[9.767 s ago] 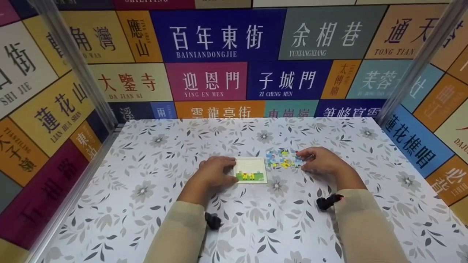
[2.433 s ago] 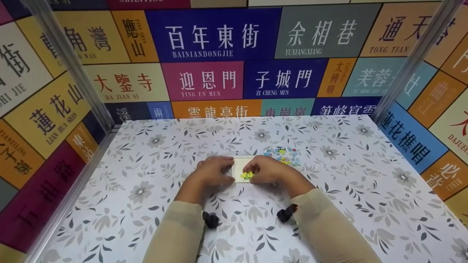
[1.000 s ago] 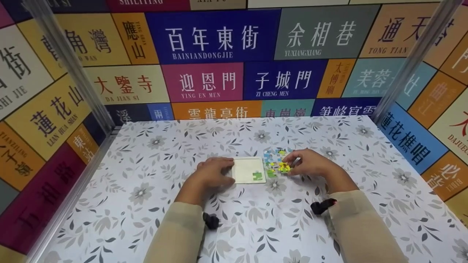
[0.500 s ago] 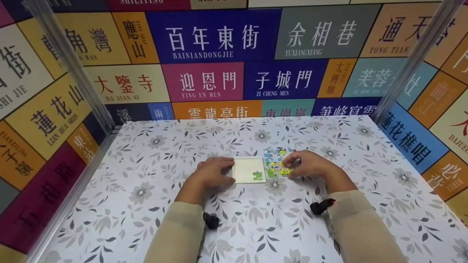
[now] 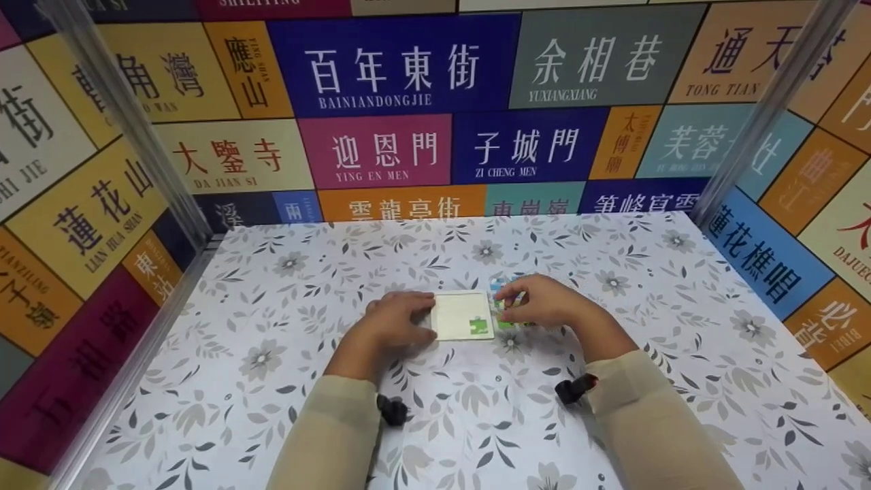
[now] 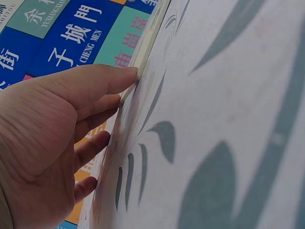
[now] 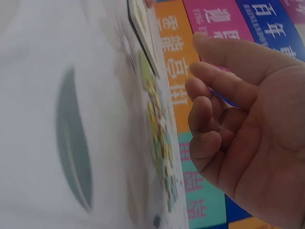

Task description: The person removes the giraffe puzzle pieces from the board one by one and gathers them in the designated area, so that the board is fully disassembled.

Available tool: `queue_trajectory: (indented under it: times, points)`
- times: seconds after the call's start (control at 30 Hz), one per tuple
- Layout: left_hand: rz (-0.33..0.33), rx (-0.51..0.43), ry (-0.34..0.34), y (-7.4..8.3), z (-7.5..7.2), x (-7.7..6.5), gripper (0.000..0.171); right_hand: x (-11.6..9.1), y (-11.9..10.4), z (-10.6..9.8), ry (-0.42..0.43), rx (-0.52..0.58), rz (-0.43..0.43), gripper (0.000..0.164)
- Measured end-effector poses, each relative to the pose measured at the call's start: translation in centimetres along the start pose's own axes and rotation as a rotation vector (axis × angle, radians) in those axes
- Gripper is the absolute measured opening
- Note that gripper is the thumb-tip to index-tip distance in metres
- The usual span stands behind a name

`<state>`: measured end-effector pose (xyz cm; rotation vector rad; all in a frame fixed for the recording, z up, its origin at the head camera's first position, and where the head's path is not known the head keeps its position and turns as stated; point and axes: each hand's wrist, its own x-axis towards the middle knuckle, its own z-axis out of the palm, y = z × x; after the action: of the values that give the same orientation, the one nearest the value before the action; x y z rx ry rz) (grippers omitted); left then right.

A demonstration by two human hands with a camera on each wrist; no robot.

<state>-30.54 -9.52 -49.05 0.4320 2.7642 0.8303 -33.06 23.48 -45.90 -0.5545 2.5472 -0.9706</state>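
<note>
A shallow cream puzzle tray lies flat on the table, with one green jigsaw piece in its near right corner. My left hand grips the tray's left side, thumb at the near corner and fingers at the far one. In the left wrist view the thumb presses against the tray's edge. Loose jigsaw pieces, blue, yellow and green, lie flat just right of the tray. Over them hovers my right hand, fingers loosely bent and thumb near the index finger, nothing visible between them. It hides most of the pieces in the head view.
White cloth with grey flowers and leaves covers the table. Panels with Chinese lettering rise behind and on both sides. Clear upright corner posts stand at the back left and right. Black wrist cameras sit at both cuffs.
The tray's earlier green-and-yellow bottom row is gone except one green piece. My right hand set a yellow piece among the loose ones, then moved left toward the tray. My left hand stayed put.
</note>
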Motion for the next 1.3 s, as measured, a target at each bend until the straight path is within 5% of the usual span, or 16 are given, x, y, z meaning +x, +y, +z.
queue_trajectory:
  times: [0.4, 0.87, 1.3]
  points:
    - [-0.037, -0.013, -0.011, -0.1, 0.1, 0.3, 0.074, 2.5, -2.2, 2.5, -0.026, -0.065, 0.014, 0.042]
    - [0.008, 0.015, -0.017, -0.3, 0.0, 0.3, 0.072, 2.4, -1.9, 3.4, -0.055, -0.126, 0.013, 0.042]
    - [-0.032, -0.019, -0.017, -0.3, 0.1, 0.3, 0.075, 2.4, -2.4, 3.8, -0.023, -0.111, 0.062, 0.037]
